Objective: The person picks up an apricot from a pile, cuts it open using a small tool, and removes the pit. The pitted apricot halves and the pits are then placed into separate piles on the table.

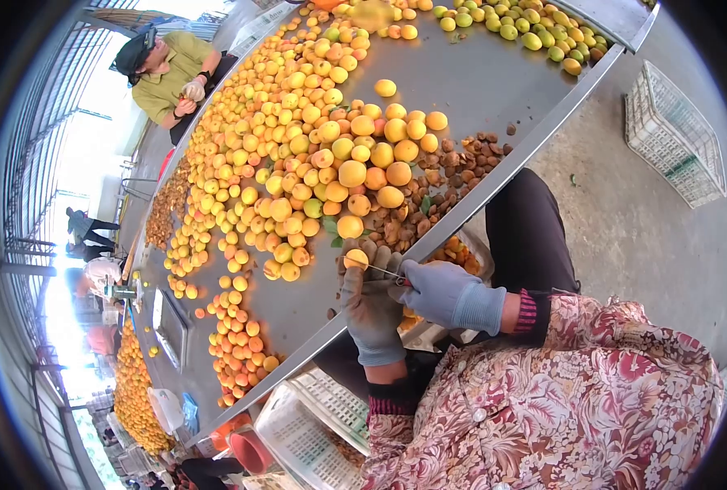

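Note:
My left hand (pixel 372 306), in a dirty grey work glove, is closed around a yellow-orange apricot (pixel 356 259) near its fingertips. My right hand (pixel 455 296), in a cleaner grey glove, grips a thin metal tool with a red handle (pixel 404 282). Its slender shaft reaches across to the apricot. Both hands are at the near edge of the metal table (pixel 314 335). Just beyond them lie a heap of brown pits (pixel 408 224) and a large spread of whole apricots (pixel 298 163). Below the right hand, orange apricot pieces (pixel 461 255) show in a container, partly hidden.
Greener fruit (pixel 535 28) lies at the table's far right end. A white plastic crate (pixel 678 139) stands on the floor at right; another crate (pixel 310 441) and a red bucket (pixel 251 451) are below the table. Across it, a person (pixel 167 77) handles fruit.

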Action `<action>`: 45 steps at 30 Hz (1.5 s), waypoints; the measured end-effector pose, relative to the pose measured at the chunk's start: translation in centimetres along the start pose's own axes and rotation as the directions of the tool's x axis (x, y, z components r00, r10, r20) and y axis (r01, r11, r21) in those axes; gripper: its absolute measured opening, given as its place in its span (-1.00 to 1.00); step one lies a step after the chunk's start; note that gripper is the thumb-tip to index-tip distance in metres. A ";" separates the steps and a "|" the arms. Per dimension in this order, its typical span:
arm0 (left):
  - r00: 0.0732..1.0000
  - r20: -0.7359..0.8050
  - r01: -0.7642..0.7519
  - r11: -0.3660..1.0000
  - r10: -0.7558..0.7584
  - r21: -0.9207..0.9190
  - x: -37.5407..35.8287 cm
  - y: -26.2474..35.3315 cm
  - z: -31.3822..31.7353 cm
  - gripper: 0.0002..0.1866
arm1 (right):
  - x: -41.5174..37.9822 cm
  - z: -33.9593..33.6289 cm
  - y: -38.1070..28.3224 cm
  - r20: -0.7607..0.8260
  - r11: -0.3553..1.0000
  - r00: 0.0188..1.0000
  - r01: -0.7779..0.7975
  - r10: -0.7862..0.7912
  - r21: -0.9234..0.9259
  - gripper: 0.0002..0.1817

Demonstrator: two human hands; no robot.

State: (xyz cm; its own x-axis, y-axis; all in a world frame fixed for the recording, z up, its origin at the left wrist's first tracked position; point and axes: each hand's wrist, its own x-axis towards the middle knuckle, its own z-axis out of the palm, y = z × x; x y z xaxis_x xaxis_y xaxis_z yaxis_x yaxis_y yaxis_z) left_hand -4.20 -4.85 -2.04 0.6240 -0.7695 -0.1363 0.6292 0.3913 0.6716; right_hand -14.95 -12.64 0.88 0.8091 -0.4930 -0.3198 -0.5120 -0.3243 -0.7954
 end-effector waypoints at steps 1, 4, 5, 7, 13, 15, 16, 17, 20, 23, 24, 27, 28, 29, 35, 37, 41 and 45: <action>0.999 0.018 0.032 0.999 -0.032 -0.010 0.0 0.0 -0.5 -0.58 | -0.1 0.0 0.1 0.000 1.000 1.000 0.007 -0.007 -0.007 -0.59; 0.970 0.120 -0.242 0.858 0.210 0.453 0.9 -2.5 -6.4 -0.61 | 0.7 1.0 0.9 -0.046 0.999 0.999 0.021 -0.019 0.032 -0.59; 0.991 0.073 -0.129 0.947 0.112 0.293 1.1 -2.0 -4.9 -0.63 | 0.8 1.2 0.9 -0.080 0.999 0.997 0.010 -0.006 0.047 -0.59; 0.997 0.080 -0.010 0.992 0.000 0.128 1.2 -1.2 -2.0 -0.64 | 1.1 1.3 1.2 -0.140 0.998 0.990 0.013 -0.004 0.063 -0.59; 0.996 0.031 0.082 0.996 -0.083 0.032 0.3 -0.1 1.4 -0.66 | 1.0 0.1 1.0 -0.081 0.999 0.997 -0.009 0.013 0.048 -0.59; 0.990 0.044 0.133 0.989 -0.136 0.063 0.7 0.0 0.9 -0.65 | 1.2 0.3 1.6 -0.081 0.999 0.996 0.041 -0.041 -0.011 -0.59; 0.990 0.044 0.133 0.990 -0.136 0.056 0.7 -0.2 0.5 -0.65 | 1.1 0.5 1.7 -0.080 0.999 0.996 0.038 -0.039 -0.018 -0.59; 0.985 0.069 0.157 0.988 -0.157 0.001 0.9 -0.3 0.2 -0.64 | 1.1 0.5 1.7 -0.087 1.000 0.996 0.022 -0.021 0.012 -0.60; 0.970 0.156 0.208 0.971 -0.189 -0.116 1.6 -1.1 -1.1 -0.59 | 1.3 1.2 2.4 -0.155 0.999 0.987 0.048 -0.044 0.023 -0.62; 0.980 0.104 0.180 0.977 -0.168 -0.112 2.6 -1.8 -4.8 -0.52 | 2.0 2.9 3.8 -0.293 0.988 0.943 0.154 -0.155 -0.025 -0.66; 0.980 0.110 0.177 0.980 -0.167 -0.093 2.4 -1.2 -4.5 -0.49 | 1.7 2.5 3.9 -0.296 0.976 0.930 0.216 -0.217 -0.037 -0.68; 0.992 0.126 -0.017 0.997 0.008 0.075 0.8 0.2 -0.6 -0.52 | 0.5 1.3 3.5 -0.185 0.976 0.958 0.213 -0.218 -0.044 -0.67; 0.993 0.105 0.070 0.993 -0.060 -0.090 0.8 1.2 -0.3 -0.53 | 0.1 1.3 3.1 -0.167 0.976 0.961 0.215 -0.218 -0.041 -0.67; 0.986 0.112 0.147 0.956 -0.121 -0.255 1.1 1.9 -0.1 -0.55 | 0.0 0.9 2.5 -0.190 0.966 0.968 0.195 -0.163 0.168 -0.69; 0.988 0.152 -0.048 0.982 0.020 0.183 0.5 1.4 0.4 -0.67 | 2.1 -1.6 -0.3 -0.379 0.692 0.901 0.413 -0.214 0.592 -0.69; 0.987 0.136 -0.135 0.895 0.084 0.426 -0.2 1.5 0.8 -0.68 | 2.8 -1.6 0.4 -0.266 0.775 0.858 0.512 -0.440 0.370 -0.68; 0.985 0.110 -0.151 0.351 0.133 0.924 -1.0 1.4 -1.1 -0.72 | 2.3 -1.6 0.8 -0.205 0.853 0.900 0.431 -0.384 0.293 -0.68; 0.967 0.159 -0.233 0.433 0.199 0.871 -0.8 -0.4 -2.4 -0.71 | 2.2 -0.7 0.8 -0.191 0.843 0.940 0.339 -0.284 0.417 -0.74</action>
State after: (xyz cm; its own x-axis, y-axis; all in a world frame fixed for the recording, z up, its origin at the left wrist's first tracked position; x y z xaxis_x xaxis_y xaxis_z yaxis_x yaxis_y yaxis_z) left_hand -3.76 -3.17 -3.97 0.6548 -0.7465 0.1182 -0.2763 -0.0909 0.9568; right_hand -13.76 -14.55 -0.15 0.8506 -0.5253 0.0233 -0.0372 -0.1044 -0.9938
